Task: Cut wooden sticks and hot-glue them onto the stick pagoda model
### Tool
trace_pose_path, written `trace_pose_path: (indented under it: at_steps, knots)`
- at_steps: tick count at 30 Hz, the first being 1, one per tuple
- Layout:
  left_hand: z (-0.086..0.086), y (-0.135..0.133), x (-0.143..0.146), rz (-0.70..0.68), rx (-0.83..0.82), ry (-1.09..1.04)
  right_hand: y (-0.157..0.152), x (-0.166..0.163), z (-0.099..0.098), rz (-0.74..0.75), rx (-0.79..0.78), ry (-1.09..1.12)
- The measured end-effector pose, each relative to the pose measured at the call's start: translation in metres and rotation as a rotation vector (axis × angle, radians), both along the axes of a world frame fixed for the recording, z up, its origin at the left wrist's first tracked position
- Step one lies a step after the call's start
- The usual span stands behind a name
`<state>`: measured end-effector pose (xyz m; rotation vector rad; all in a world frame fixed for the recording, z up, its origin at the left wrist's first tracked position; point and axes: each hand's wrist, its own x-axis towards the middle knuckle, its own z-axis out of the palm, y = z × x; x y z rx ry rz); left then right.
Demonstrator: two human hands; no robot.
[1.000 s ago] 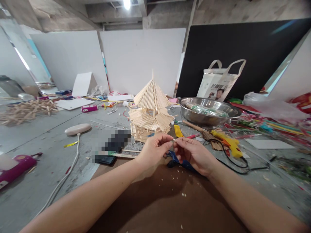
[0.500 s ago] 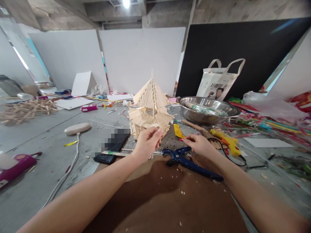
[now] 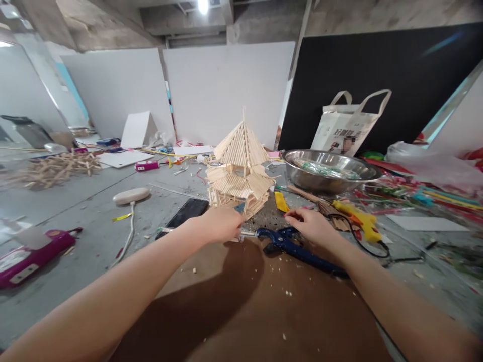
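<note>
A pagoda-like model of thin wooden sticks stands upright in front of me, with a pointed roof over a wider lower roof. My left hand is closed just before its base, fingertips turned down and hidden, so what they hold cannot be made out. Thin sticks lie by that hand, one end near the jaws of a blue hand cutter. Close above the cutter's jaw end, my right hand is loosely curled, with a gap between thumb and index finger. Nothing shows in it.
A black phone lies left of the model. To the right are a yellow glue gun, a yellow strip, and a steel bowl of wrapped sticks. Wood crumbs dot the brown board. A white charger trails its cable leftward.
My left hand has lowered from in front of the model toward the sticks and board, its fingers turning down. My right hand stays near the cutter. The view has shifted slightly left.
</note>
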<state>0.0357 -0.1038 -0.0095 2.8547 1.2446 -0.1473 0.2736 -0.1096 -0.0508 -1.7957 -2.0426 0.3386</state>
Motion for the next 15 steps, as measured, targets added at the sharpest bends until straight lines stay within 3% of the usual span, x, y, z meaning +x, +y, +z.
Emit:
trace_pose_path:
  at_steps: [5,11,15]
  knots:
    - [-0.028,0.001,-0.008,0.107,0.081,0.073,0.001,-0.008,0.005,0.075,0.029,-0.049]
    - [-0.048,0.010,-0.011,0.064,0.135,-0.012,-0.011,-0.007,0.024,0.149,-0.017,-0.301]
    - [-0.055,0.014,-0.012,0.039,0.144,-0.064,-0.035,0.006,0.020,0.092,-0.078,-0.444]
